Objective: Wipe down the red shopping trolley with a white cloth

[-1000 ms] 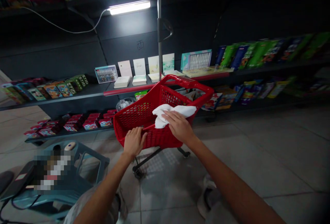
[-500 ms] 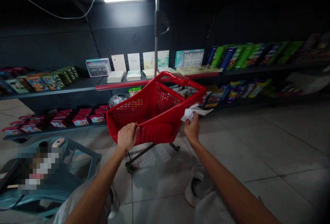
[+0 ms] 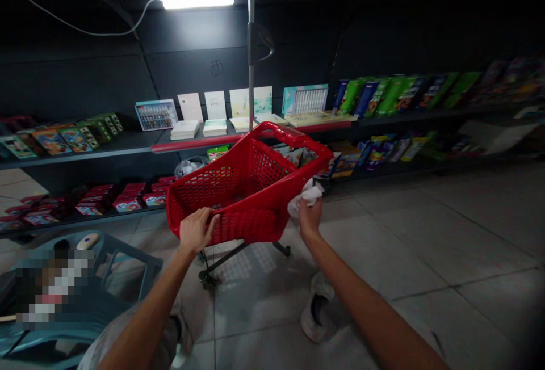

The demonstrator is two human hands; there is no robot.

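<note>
A red plastic shopping cart point(image 3: 272, 211) with perforated basket walls stands in front of me on dark legs with casters. Its handle end points to the right, towards the shelf. My left hand point(image 3: 196, 229) is closed over the near top rim of the basket, close to its left end. In my right hand point(image 3: 310, 215) is a crumpled white cloth point(image 3: 313, 189), possibly a paper wipe, pressed to the cart's near side below the handle. The fingertips are partly hidden by the white folds.
Behind the cart runs a dark shelf point(image 3: 119, 148) with notebooks point(image 3: 185, 129), boxes and green and blue packs point(image 3: 392, 96). A metal pole point(image 3: 251, 46) rises beyond the cart. At lower left stands a blue-grey plastic stool point(image 3: 128, 262) with things on it, partly pixelated. The floor is tiled.
My right hand has moved the white cloth slightly left and down along the cart's side, and the cloth is more bunched. My left hand stays on the rim. The whole view has shifted slightly.
</note>
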